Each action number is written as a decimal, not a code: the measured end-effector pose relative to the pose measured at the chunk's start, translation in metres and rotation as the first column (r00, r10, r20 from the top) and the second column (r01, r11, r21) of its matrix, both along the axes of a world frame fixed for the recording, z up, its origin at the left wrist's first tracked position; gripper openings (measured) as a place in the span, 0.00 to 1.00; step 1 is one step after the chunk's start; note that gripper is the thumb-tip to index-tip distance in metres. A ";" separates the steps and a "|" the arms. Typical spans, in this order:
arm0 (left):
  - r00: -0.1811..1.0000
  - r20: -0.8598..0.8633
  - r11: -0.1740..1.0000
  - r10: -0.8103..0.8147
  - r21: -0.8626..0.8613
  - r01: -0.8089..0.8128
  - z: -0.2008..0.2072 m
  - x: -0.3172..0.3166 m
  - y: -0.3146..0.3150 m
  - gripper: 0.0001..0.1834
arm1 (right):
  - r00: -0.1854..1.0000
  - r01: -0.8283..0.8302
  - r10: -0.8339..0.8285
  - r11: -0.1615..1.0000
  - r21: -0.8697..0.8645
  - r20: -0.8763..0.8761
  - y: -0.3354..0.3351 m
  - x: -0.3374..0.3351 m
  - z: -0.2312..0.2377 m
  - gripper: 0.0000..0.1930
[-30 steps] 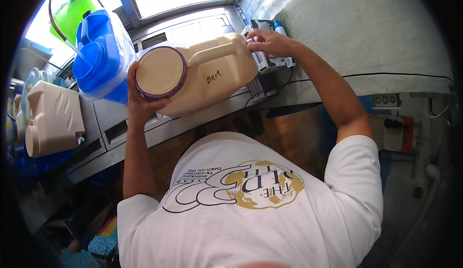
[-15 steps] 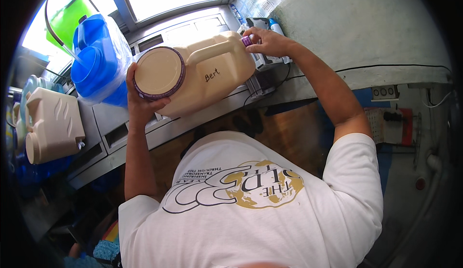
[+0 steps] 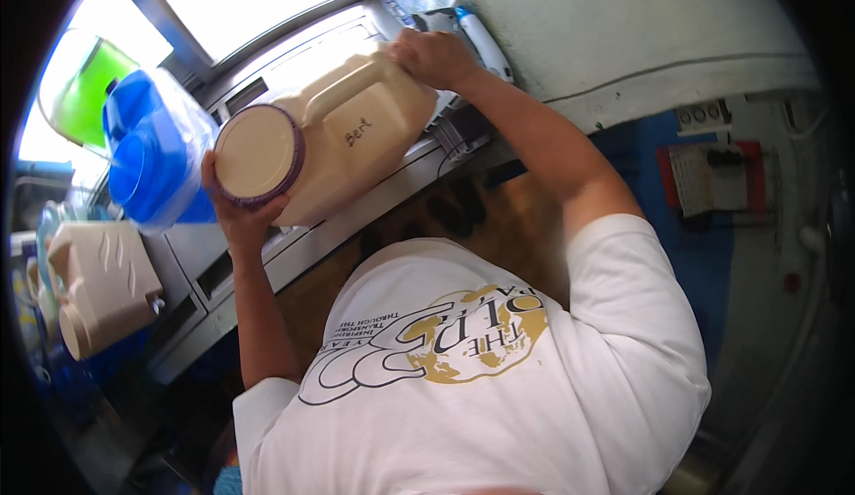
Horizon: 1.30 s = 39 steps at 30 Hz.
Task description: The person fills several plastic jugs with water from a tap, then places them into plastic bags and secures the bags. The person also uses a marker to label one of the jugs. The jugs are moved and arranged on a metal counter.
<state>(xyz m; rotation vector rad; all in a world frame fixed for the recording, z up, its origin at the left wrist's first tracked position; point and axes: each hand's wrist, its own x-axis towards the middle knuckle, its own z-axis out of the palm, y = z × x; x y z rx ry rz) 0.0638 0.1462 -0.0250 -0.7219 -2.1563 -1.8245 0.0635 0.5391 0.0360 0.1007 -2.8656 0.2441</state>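
A large beige plastic jug [image 3: 361, 161] lies on its side across the counter, with a moulded handle on top and handwriting on its side. Its wide round lid [image 3: 256, 153], edged in purple, faces left and toward me. My left hand [image 3: 240, 223] cups the lid end, thumb on the lower rim and fingers along the left side. At the far right end, my right hand [image 3: 435, 57] has its fingers closed at the spot where a small purple cap showed half a second ago; they now hide it.
Left of the jug stands a blue water container [image 3: 147, 147] partly wrapped in clear plastic. Nearer on the left is another beige container [image 3: 107, 272] with a small tap. A blue-capped white bottle [image 3: 485, 45] stands behind my right hand by the wall. A bright window [image 3: 258, 0] lies beyond.
The view has swung, so the jug and both hands sit further left in it. My right fingers have closed over the jug's end, covering the purple cap. The left hand keeps its hold.
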 end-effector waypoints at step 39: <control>0.764 -0.400 0.620 0.506 -0.447 -0.645 -0.019 0.139 0.330 0.49 | 0.397 0.378 -0.628 -0.552 -0.743 0.669 0.577 0.273 -0.370 0.36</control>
